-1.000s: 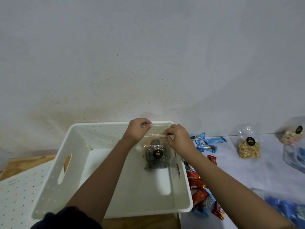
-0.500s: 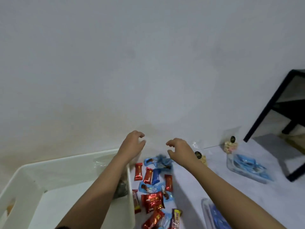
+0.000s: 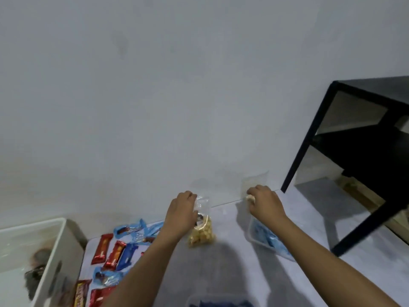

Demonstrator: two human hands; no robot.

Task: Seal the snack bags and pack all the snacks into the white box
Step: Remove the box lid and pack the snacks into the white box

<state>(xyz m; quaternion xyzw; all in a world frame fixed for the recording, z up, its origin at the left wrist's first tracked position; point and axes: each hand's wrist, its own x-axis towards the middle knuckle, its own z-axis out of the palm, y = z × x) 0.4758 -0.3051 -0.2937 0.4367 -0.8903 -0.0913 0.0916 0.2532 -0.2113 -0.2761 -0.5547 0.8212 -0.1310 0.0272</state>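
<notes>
My left hand [image 3: 182, 212] grips the upper part of a clear bag of yellow nuts [image 3: 201, 234] that stands on the grey table near the wall. Further right, my right hand [image 3: 264, 201] closes on a second clear snack bag [image 3: 254, 181] by the wall; its pale contents peek out under my fingers. The white box [image 3: 64, 244] sits at the left edge, with a dark snack bag [image 3: 37, 265] lying inside it. Red and blue candy wrappers [image 3: 115, 251] are scattered between the box and my left arm.
A clear tub with blue packets [image 3: 269, 239] lies under my right forearm, and another tub [image 3: 219, 301] shows at the bottom edge. A black metal table frame [image 3: 314, 138] stands at the right. The wall runs close behind the bags.
My view swung right, away from the box. Both hands left the dark bag in the box, moved right across the candies and took hold of the two clear bags by the wall.
</notes>
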